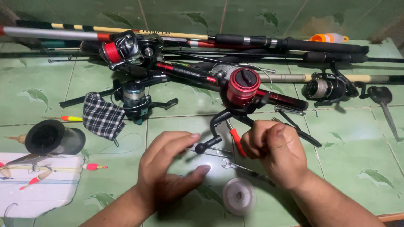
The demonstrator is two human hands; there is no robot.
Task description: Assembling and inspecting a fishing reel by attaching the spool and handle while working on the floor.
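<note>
Green tiled floor [357, 143] with fish motifs, carrying fishing tackle. Left hand [168, 168], near centre: fingers spread and loosely curved, thumb apart from the forefinger, closed on nothing that can be made out. Right hand [273, 149], just right of it: fingers curled into a loose fist; whether a fine line is pinched inside cannot be told. Between and just beyond the hands: black reel handle [210, 134] of the red-spool reel [243, 86], which sits on a dark rod running left to right. Near, below the hands: clear line spool [238, 196], lying flat, with pale line wound on it. Touching the floor between the hands: small spanner [229, 164] and a red-handled tool [236, 141]. Left: black cylindrical cup [50, 136] on its side, mouth toward the camera, interior dark and contents not discernible. Near left: white foam board [38, 185] bearing several slim floats with red and yellow tips. Just beyond the cup: checked cloth [102, 117] and a yellow-orange float [71, 119]. Far: bundle of rods [261, 42] lying crosswise, with a red-line reel [120, 48], a dark reel [134, 96] and, at right, a silver reel [326, 88]. Far right: orange-and-white bobber [330, 38].
</note>
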